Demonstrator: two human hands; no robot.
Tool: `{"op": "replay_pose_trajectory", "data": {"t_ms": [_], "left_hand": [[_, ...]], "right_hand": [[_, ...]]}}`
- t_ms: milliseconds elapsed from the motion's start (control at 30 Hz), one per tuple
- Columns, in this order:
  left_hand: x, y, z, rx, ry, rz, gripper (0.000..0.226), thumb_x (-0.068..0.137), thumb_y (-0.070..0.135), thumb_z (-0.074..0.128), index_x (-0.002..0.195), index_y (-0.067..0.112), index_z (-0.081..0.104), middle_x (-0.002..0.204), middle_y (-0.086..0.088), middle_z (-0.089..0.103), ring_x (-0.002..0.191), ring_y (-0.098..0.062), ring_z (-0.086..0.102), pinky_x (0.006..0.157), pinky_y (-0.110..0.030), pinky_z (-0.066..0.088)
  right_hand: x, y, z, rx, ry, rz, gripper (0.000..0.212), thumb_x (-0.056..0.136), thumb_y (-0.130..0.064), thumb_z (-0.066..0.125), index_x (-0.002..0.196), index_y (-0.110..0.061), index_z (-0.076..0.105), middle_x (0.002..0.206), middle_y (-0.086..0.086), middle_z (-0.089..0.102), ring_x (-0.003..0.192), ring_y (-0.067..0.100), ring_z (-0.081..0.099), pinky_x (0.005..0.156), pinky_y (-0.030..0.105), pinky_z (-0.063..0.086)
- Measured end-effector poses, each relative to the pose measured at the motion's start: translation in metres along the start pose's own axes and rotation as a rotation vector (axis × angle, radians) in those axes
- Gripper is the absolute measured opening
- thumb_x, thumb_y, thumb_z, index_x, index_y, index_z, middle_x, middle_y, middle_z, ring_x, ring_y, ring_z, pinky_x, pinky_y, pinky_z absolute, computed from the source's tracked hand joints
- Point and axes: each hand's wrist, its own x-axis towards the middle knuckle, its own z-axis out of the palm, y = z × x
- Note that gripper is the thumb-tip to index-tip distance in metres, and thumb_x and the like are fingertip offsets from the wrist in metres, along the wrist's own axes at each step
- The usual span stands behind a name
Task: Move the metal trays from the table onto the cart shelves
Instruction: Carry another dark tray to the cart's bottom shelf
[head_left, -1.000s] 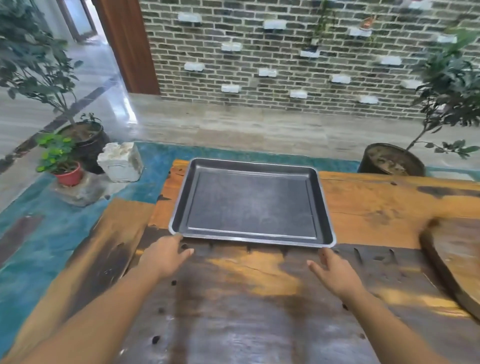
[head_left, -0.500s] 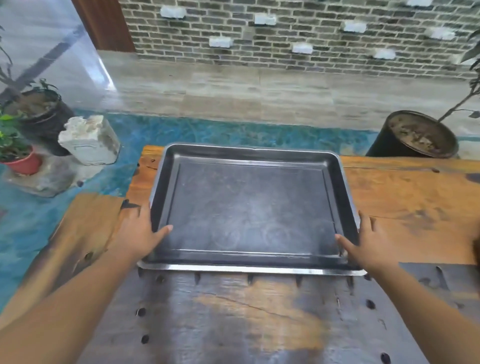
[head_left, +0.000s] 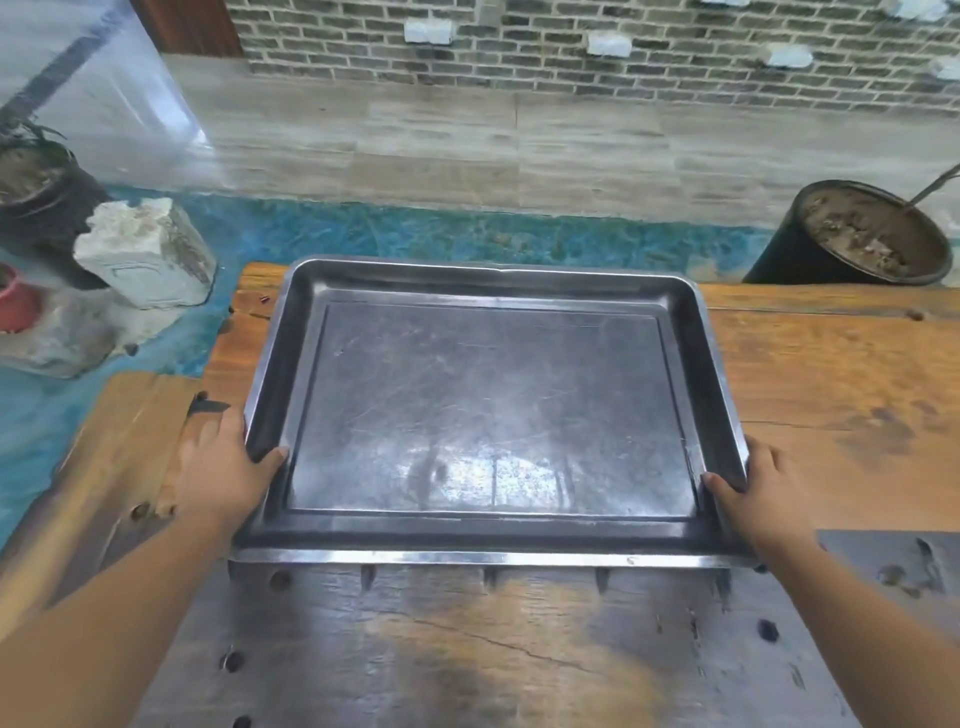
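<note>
A large rectangular metal tray (head_left: 488, 405) with a scratched dark bottom lies on the wooden table (head_left: 831, 395), near its far left corner. My left hand (head_left: 223, 462) grips the tray's left rim, thumb hooked over the edge into the tray. On the opposite side my right hand (head_left: 763, 488) holds the right rim the same way, thumb inside. Both hands sit near the tray's near corners. The tray is empty. No cart is in view.
Beyond the table lie a blue-green rug and a stone floor up to a brick wall. A black plant pot (head_left: 857, 234) stands at the far right. At the left are a white stone block (head_left: 145, 254), a dark pot and a red pot.
My hands went from hovering in front of the tray to clasping its left and right rims. The view has come closer and tipped down over the tray.
</note>
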Motion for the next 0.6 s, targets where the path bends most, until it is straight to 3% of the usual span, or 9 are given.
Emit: {"op": "replay_pose_trajectory", "data": {"t_ms": [100,233,400,533,600], "left_hand": [[-0.002,-0.002,0.008,0.035,0.055,-0.004,0.041,0.086,0.037,0.069,0.105,0.008,0.048,0.107,-0.023,0.055,0.108,-0.047,0.045,0.088,-0.055,0.039],[-0.005,0.001,0.006,0.029,0.062,-0.031,0.037,0.088,0.036,0.066,0.101,0.007,0.046,0.109,-0.025,0.054,0.108,-0.049,0.043,0.087,-0.055,0.038],[-0.014,-0.001,0.004,-0.081,0.059,-0.004,0.032,0.088,0.03,0.068,0.098,0.008,0.047,0.1,-0.022,0.057,0.098,-0.044,0.051,0.08,-0.051,0.045],[-0.028,-0.007,0.003,-0.174,0.035,0.014,0.028,0.088,0.023,0.068,0.093,0.008,0.045,0.095,-0.018,0.056,0.091,-0.04,0.053,0.077,-0.052,0.047],[-0.036,-0.01,0.002,-0.197,0.021,0.014,0.027,0.089,0.022,0.067,0.094,0.01,0.044,0.094,-0.017,0.056,0.087,-0.037,0.053,0.075,-0.051,0.048]], "right_hand": [[0.003,0.003,0.006,0.012,0.054,-0.018,0.057,0.085,-0.039,0.068,0.131,-0.013,0.048,0.132,0.011,0.047,0.112,0.036,0.053,0.09,0.042,0.045],[0.004,0.003,0.007,0.011,0.075,-0.016,0.038,0.087,-0.037,0.066,0.11,-0.009,0.053,0.128,0.011,0.049,0.106,0.034,0.054,0.083,0.037,0.042],[-0.005,0.001,0.006,0.07,0.048,0.016,0.038,0.089,-0.033,0.066,0.113,-0.007,0.053,0.134,0.012,0.047,0.106,0.034,0.055,0.079,0.033,0.039],[-0.016,0.005,0.003,0.125,0.008,0.01,0.044,0.088,-0.027,0.067,0.124,-0.005,0.053,0.138,0.015,0.048,0.119,0.036,0.052,0.097,0.042,0.044],[-0.024,0.005,0.002,0.15,-0.001,0.019,0.034,0.088,-0.025,0.067,0.113,-0.006,0.056,0.132,0.014,0.051,0.106,0.034,0.055,0.088,0.04,0.046]]}}
